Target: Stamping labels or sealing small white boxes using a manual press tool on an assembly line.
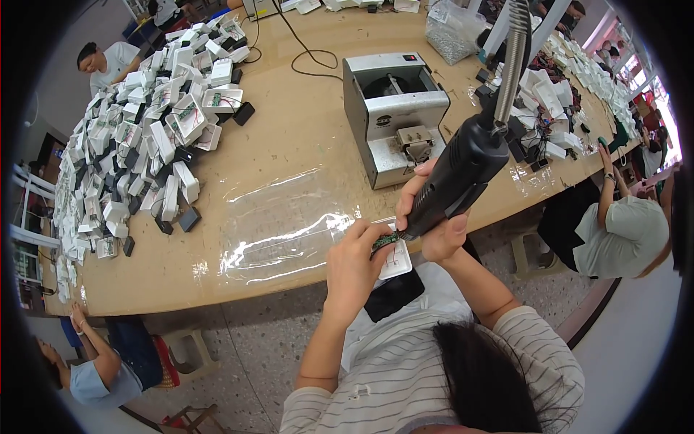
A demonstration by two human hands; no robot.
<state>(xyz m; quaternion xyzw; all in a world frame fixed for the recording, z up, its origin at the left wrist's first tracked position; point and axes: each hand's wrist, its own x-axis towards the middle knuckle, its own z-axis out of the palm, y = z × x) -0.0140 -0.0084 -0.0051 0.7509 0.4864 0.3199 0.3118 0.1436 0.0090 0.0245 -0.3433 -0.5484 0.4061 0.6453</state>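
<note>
My right hand (444, 239) is wrapped round a black electric screwdriver (463, 166), which hangs from a coiled metal spring (515, 58). The driver slants down to the left, and its tip reaches a small green circuit board (384, 242). My left hand (350, 264) pinches that board between thumb and fingers. Just under the board is an open white plastic case (396, 262) with thin red wires inside. Whether the bit touches a screw is too small to tell. A black block (394, 295) lies below the case, over my lap.
Beyond my hands stands a grey metal screw feeder (397, 108). A large heap of white cases (163, 141) with black blocks covers the table's left. A clear bag of small metal parts (455, 32) sits behind the feeder. Co-workers sit at left and right (622, 231).
</note>
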